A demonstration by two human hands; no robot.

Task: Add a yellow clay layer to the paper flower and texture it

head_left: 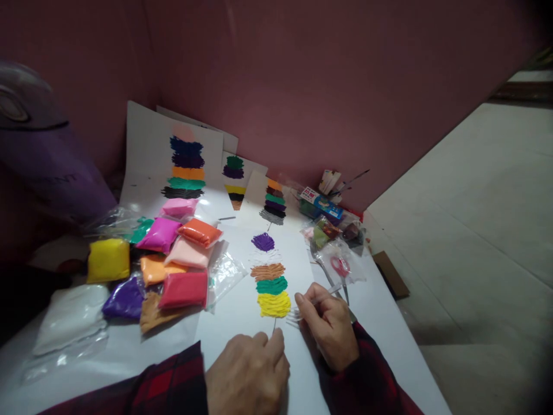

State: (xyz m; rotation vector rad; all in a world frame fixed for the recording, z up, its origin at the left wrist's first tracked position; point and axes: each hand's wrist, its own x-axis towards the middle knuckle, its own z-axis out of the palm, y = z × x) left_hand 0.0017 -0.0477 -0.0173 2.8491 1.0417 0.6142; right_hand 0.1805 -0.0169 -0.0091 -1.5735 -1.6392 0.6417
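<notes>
My right hand [330, 328] is closed around a metal fork [294, 315], its tines low over the paper beside a ridged yellow clay band [274, 304]. My left hand [250, 372] rests curled at the lower part of the white sheet [228, 323]; its fingertips are turned away, so whatever they hold is hidden. Above the yellow band, the sheet carries a green band [272, 286], a brown band [268, 271], a faint white band [266, 255] and a purple tip [263, 242]. A thin dark line runs down from the yellow toward my left fingers.
Several colored clay packets, including a red one [184, 289], lie left. Finished clay pictures [185, 167] lean on the wall. Red-handled scissors [340, 266], another fork [318, 259] and a box [322, 203] lie right. A purple object [47, 150] stands far left.
</notes>
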